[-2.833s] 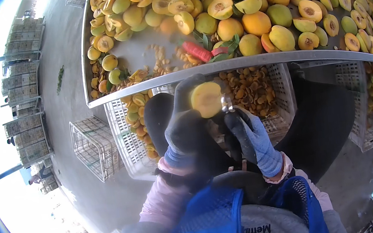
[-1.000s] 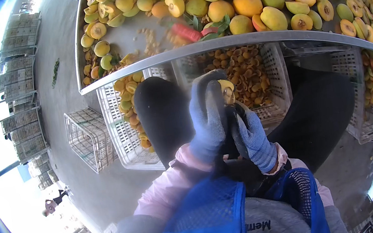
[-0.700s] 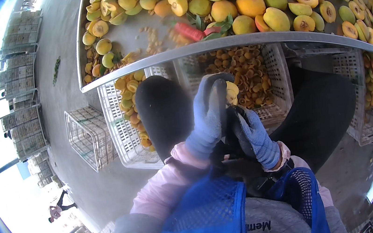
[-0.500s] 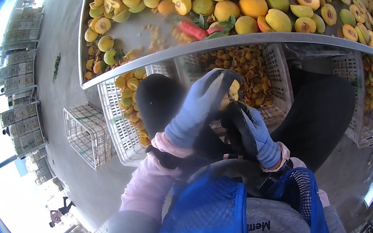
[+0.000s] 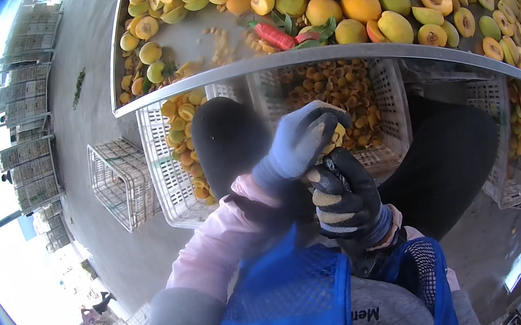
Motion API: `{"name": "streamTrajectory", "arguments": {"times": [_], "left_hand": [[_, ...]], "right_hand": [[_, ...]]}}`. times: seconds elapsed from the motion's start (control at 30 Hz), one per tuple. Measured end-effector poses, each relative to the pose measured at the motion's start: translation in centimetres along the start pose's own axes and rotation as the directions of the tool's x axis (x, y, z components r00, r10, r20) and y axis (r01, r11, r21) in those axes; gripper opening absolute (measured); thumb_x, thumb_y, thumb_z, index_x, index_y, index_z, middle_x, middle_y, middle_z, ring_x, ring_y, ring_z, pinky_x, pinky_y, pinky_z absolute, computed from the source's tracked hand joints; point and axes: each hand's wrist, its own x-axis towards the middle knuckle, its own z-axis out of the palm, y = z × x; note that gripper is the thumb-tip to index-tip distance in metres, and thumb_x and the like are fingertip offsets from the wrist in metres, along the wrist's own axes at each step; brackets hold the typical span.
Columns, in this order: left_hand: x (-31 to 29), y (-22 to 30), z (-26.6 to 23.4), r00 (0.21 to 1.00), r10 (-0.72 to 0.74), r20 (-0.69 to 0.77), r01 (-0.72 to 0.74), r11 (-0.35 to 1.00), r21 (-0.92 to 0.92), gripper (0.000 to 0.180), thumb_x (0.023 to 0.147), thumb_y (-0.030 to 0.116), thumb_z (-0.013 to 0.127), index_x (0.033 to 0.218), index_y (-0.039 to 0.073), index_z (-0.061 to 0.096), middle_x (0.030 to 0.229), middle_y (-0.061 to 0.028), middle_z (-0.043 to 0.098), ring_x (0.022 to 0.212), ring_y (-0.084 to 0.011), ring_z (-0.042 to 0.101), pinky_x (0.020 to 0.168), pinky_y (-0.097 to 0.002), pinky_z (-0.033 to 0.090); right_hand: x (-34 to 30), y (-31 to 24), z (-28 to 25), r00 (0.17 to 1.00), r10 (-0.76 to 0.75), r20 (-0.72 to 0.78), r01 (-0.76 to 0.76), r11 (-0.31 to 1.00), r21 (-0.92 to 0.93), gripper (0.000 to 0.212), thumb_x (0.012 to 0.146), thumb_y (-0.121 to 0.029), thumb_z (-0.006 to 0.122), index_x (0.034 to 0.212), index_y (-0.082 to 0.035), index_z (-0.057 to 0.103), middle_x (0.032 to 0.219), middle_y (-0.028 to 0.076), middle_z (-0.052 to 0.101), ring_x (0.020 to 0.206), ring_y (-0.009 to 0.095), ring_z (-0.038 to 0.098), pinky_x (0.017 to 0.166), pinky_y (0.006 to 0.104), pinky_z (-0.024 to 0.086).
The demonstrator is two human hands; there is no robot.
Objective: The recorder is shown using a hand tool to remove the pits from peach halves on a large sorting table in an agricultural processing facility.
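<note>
My left hand (image 5: 300, 139), in a blue glove with dark fingers, is closed around a yellow apricot half (image 5: 336, 139). Just below it my right hand (image 5: 351, 200), gloved in black and blue, has its fingers curled around a small black tool (image 5: 337, 172). The tool's tip is hidden near the fruit, so I cannot tell whether it touches. Both hands are over my lap, in front of a white plastic crate (image 5: 391, 106) of small orange fruit pieces (image 5: 330, 91).
A metal-rimmed table (image 5: 229, 74) carries many whole and halved apricots (image 5: 362, 7), loose pits (image 5: 219, 46) and a long red item (image 5: 273, 34). Crates of fruit stand at left (image 5: 166, 168) and right (image 5: 507, 183). Another crate (image 5: 121, 181) sits farther left on the floor.
My left hand has shifted slightly right and down. My right hand has turned, so its curled fingers and the black tool now show. The fruit stays between the hands.
</note>
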Motion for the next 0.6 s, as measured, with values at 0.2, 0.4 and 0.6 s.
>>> {"name": "streamTrajectory", "arguments": {"times": [0.2,0.4,0.6], "left_hand": [[-1.9,0.4,1.9,0.927,-0.371,-0.060,0.300,0.827,-0.476,0.042,0.096,0.038,0.044,0.098,-0.001,0.060,0.076,-0.0090,0.060,0.072,-0.0140,0.057,0.065,-0.0262,0.045],[-1.4,-0.1,0.2,0.982,-0.166,-0.094,0.141,0.965,-0.222,0.038,0.095,0.034,0.046,0.098,-0.001,0.060,0.079,-0.0090,0.060,0.073,-0.0153,0.058,0.066,-0.0278,0.047],[-2.6,0.3,2.6,0.938,-0.081,-0.338,-0.038,0.943,-0.330,0.033,0.096,0.030,0.048,0.098,0.000,0.061,0.082,-0.0080,0.061,0.076,-0.0161,0.059,0.070,-0.0307,0.049]], "right_hand": [[0.3,0.2,-0.4,1.000,-0.011,-0.001,0.011,0.996,0.088,0.043,0.096,-0.048,0.038,0.087,-0.007,0.048,0.054,-0.002,0.045,0.034,0.005,0.039,0.031,0.0207,0.034],[0.5,0.4,-0.5,1.000,0.005,0.022,-0.007,0.994,0.107,0.045,0.096,-0.049,0.038,0.086,-0.007,0.048,0.055,-0.001,0.046,0.035,0.007,0.041,0.031,0.0224,0.035],[0.5,0.3,-1.8,0.990,-0.030,0.134,0.037,0.998,-0.047,0.046,0.097,-0.049,0.033,0.090,-0.006,0.050,0.058,0.001,0.048,0.036,0.007,0.041,0.032,0.0216,0.037]]}}
